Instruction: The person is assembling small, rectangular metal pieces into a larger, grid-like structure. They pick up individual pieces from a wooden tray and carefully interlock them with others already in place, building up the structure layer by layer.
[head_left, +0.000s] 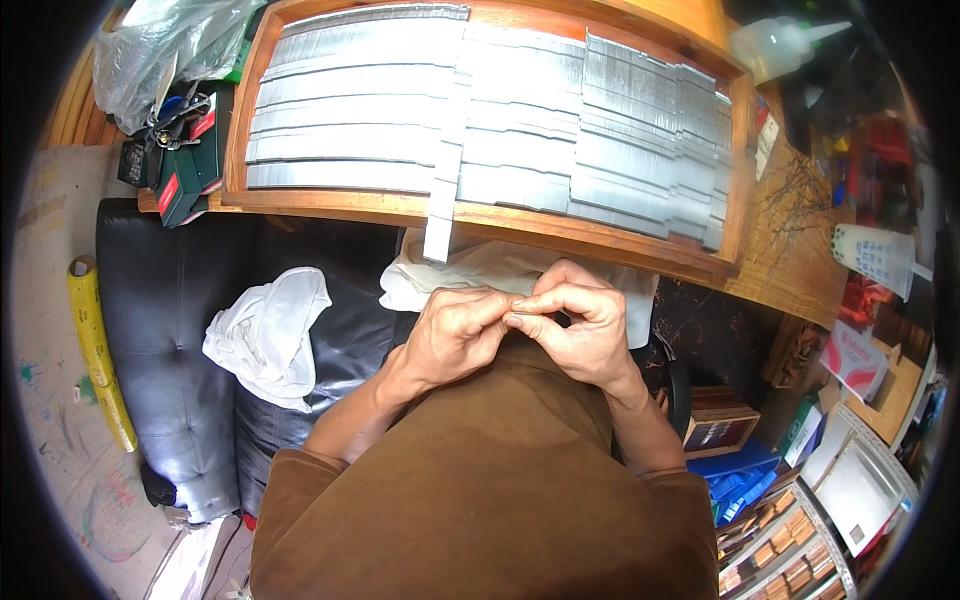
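Note:
In front of my chest, my left hand (458, 332) and my right hand (582, 326) meet fingertip to fingertip. The fingers of each are closed in a pinch. Whatever they hold between them, if anything, is too small and hidden to name. Just beyond them stands a wooden tray (335, 204) filled with rows of overlapping flat silver-grey strips (520, 120). One loose silver strip (437, 232) lies across the tray, its near end sticking out over the front edge. A white cloth (425, 268) hangs behind my hands, below the tray.
Another white cloth (268, 335) lies on the black padded seat (165, 340) at left. Dark green boxes (185, 185) sit beside the tray's left end, under a clear plastic bag (165, 60). Two squeeze bottles, one white (775, 48) and one printed (870, 252), are at right, near thin wires (800, 200).

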